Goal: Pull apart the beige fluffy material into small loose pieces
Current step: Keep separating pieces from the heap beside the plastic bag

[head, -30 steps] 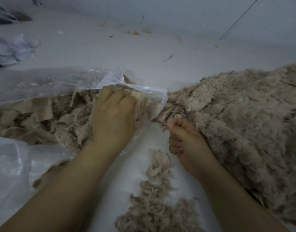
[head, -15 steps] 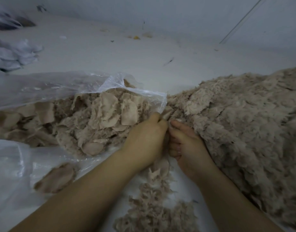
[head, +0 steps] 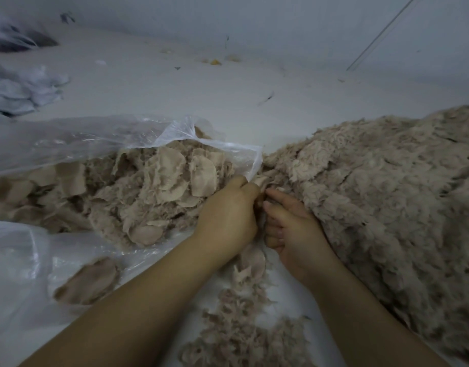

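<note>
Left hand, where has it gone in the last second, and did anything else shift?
The left hand left the clear bag of torn pieces and moved right to the big beige pile's edge, pinching it beside the right hand. The right hand, bag and loose scraps stayed put.

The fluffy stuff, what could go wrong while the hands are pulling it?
Both the left hand and right hand pinch the edge of the big fluffy pile right beside the plastic bag. A finger might catch the bag's rim and tug it. Torn bits might also drop among the loose pieces on the surface instead of into the bag.
</note>
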